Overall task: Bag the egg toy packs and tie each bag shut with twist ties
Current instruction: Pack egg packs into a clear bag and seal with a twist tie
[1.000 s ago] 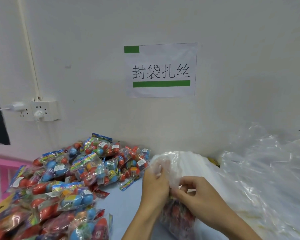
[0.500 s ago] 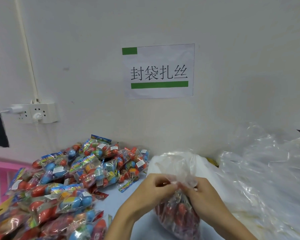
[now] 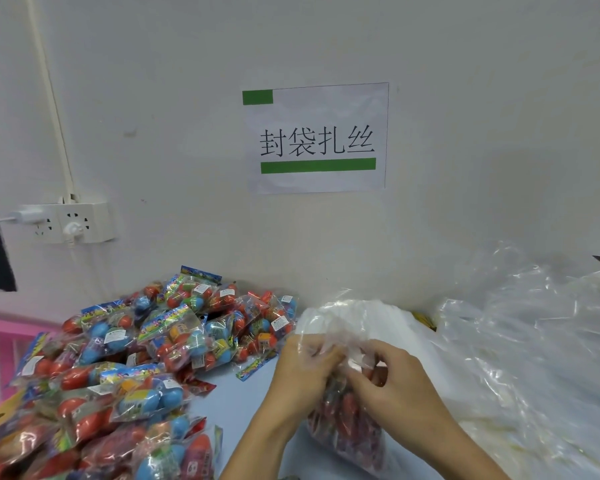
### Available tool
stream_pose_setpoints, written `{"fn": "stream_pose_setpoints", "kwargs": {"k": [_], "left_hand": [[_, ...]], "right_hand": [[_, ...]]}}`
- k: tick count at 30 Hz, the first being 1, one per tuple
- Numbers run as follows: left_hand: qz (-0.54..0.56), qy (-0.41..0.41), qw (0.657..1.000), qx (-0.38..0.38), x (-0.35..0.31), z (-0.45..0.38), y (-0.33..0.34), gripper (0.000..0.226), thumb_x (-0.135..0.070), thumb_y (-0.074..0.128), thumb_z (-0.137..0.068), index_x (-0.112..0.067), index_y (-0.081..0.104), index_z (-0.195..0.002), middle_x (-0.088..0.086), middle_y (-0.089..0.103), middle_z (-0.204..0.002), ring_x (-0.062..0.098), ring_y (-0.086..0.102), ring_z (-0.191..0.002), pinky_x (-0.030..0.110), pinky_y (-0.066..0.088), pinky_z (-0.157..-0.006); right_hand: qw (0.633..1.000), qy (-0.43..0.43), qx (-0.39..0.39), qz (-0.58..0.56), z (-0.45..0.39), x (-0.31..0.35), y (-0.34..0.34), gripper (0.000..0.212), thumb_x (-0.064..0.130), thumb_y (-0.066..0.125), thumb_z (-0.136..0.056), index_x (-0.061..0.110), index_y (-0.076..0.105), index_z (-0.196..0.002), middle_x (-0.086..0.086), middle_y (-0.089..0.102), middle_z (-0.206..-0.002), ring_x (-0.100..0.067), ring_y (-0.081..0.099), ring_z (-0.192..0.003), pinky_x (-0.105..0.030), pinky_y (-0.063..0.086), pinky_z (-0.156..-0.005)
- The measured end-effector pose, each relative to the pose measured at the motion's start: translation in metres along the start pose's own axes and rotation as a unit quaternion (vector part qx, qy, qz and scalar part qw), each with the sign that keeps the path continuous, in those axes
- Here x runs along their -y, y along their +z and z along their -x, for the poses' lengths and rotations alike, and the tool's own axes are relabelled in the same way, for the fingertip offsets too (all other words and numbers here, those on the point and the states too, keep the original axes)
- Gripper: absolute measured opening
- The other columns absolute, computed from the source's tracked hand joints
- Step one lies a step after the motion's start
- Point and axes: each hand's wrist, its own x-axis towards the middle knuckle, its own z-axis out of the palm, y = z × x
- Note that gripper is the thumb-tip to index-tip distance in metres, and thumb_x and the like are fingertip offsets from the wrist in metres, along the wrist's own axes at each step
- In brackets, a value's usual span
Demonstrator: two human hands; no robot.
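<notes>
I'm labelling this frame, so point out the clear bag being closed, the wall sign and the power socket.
clear bag [image 3: 347,431], head view, on its filled lower body.
wall sign [image 3: 317,138], head view, on its printed characters.
power socket [image 3: 75,223], head view, on its white faceplate.

The light is soft, even and rather dim, with a grey-blue tone on the wall [image 3: 465,98]. Shadows are weak. Small white glare sits on the clear plastic bags [image 3: 534,341]. The hands and the near toy packs [image 3: 84,427] are blurred. The wide lens bends the conduit [image 3: 49,98] at the left edge.
</notes>
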Motion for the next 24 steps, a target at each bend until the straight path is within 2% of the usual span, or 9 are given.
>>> {"fn": "stream_pose_setpoints", "kwargs": {"k": [3, 5, 8, 12, 14, 17, 19, 21, 24], "left_hand": [[-0.038, 0.002, 0.996, -0.085, 0.003, -0.004, -0.009, 0.036, -0.014, 0.063, -0.093, -0.029, 0.074, -0.061, -0.001, 0.06, -0.055, 0.012, 0.052, -0.055, 0.028, 0.042, -0.056], [-0.042, 0.015, 0.987, -0.152, 0.005, -0.008, -0.017, 0.033, -0.02, 0.066, -0.092, -0.02, 0.071, -0.059, 0.005, 0.058, -0.056, 0.015, 0.051, -0.056, 0.032, 0.042, -0.058], [-0.033, 0.043, 0.973, -0.223, 0.01, -0.012, -0.026, 0.041, -0.023, 0.068, -0.09, -0.007, 0.059, -0.054, 0.007, 0.049, -0.054, 0.015, 0.042, -0.055, 0.03, 0.035, -0.055], [-0.065, 0.065, 0.965, -0.246, 0.014, -0.014, -0.03, 0.051, -0.025, 0.067, -0.094, -0.02, 0.053, -0.045, -0.011, 0.034, -0.044, 0.006, 0.026, -0.047, 0.022, 0.023, -0.048], [-0.074, 0.069, 0.962, -0.254, 0.016, -0.015, -0.03, 0.048, -0.024, 0.067, -0.094, -0.026, 0.062, -0.046, -0.01, 0.038, -0.041, 0.006, 0.031, -0.045, 0.018, 0.025, -0.048], [-0.071, 0.075, 0.963, -0.248, 0.017, -0.015, -0.027, 0.03, -0.022, 0.067, -0.095, -0.015, 0.069, -0.066, -0.008, 0.055, -0.046, 0.0, 0.041, -0.045, 0.011, 0.031, -0.047], [-0.074, 0.083, 0.966, -0.233, 0.018, -0.015, -0.026, 0.041, -0.02, 0.065, -0.096, -0.025, 0.068, -0.054, -0.014, 0.05, -0.043, 0.0, 0.04, -0.046, 0.011, 0.032, -0.048], [-0.077, 0.089, 0.969, -0.219, 0.017, -0.013, -0.026, 0.041, -0.017, 0.064, -0.096, -0.031, 0.069, -0.057, -0.02, 0.047, -0.042, -0.002, 0.043, -0.046, 0.009, 0.034, -0.049], [-0.068, 0.106, 0.969, -0.212, 0.013, -0.011, -0.025, 0.026, -0.017, 0.064, -0.096, -0.032, 0.066, -0.074, -0.022, 0.045, -0.04, -0.006, 0.042, -0.042, 0.006, 0.033, -0.047]], "right_hand": [[0.995, -0.062, -0.078, 0.007, 0.003, 0.006, 0.004, 0.015, 0.016, 0.074, -0.086, 0.028, 0.064, -0.085, 0.006, 0.052, -0.06, -0.006, 0.048, -0.054, -0.014, 0.039, -0.053], [0.992, -0.106, -0.067, 0.006, 0.007, 0.012, 0.007, 0.013, 0.017, 0.069, -0.085, 0.029, 0.064, -0.08, 0.008, 0.057, -0.058, -0.007, 0.051, -0.052, -0.012, 0.037, -0.051], [0.992, -0.115, 0.033, 0.036, 0.011, 0.019, 0.017, 0.013, 0.028, 0.067, -0.083, 0.022, 0.069, -0.072, 0.01, 0.064, -0.061, -0.008, 0.058, -0.053, -0.015, 0.041, -0.051], [0.961, -0.054, 0.219, 0.16, 0.02, 0.011, 0.036, 0.019, 0.042, 0.068, -0.084, 0.024, 0.076, -0.085, 0.014, 0.066, -0.072, 0.001, 0.061, -0.069, -0.006, 0.04, -0.065], [0.951, -0.015, 0.251, 0.18, 0.019, 0.001, 0.049, 0.022, 0.041, 0.069, -0.088, 0.021, 0.078, -0.093, 0.015, 0.067, -0.087, 0.005, 0.06, -0.079, -0.005, 0.04, -0.074], [0.944, 0.03, 0.266, 0.195, 0.02, -0.008, 0.059, 0.034, 0.031, 0.059, -0.099, 0.005, 0.069, -0.119, 0.007, 0.061, -0.116, 0.016, 0.054, -0.078, -0.006, 0.037, -0.078], [0.934, 0.039, 0.274, 0.226, 0.02, -0.005, 0.061, 0.015, 0.039, 0.062, -0.093, 0.025, 0.068, -0.096, 0.006, 0.059, -0.121, 0.002, 0.06, -0.099, -0.017, 0.043, -0.091], [0.931, 0.031, 0.272, 0.243, 0.024, -0.001, 0.059, 0.012, 0.041, 0.062, -0.089, 0.033, 0.06, -0.081, 0.006, 0.058, -0.125, -0.01, 0.059, -0.113, -0.023, 0.042, -0.102], [0.953, 0.012, 0.237, 0.187, 0.022, 0.007, 0.048, 0.012, 0.033, 0.064, -0.086, 0.029, 0.064, -0.075, 0.007, 0.07, -0.096, -0.003, 0.067, -0.093, -0.015, 0.048, -0.088]]}}
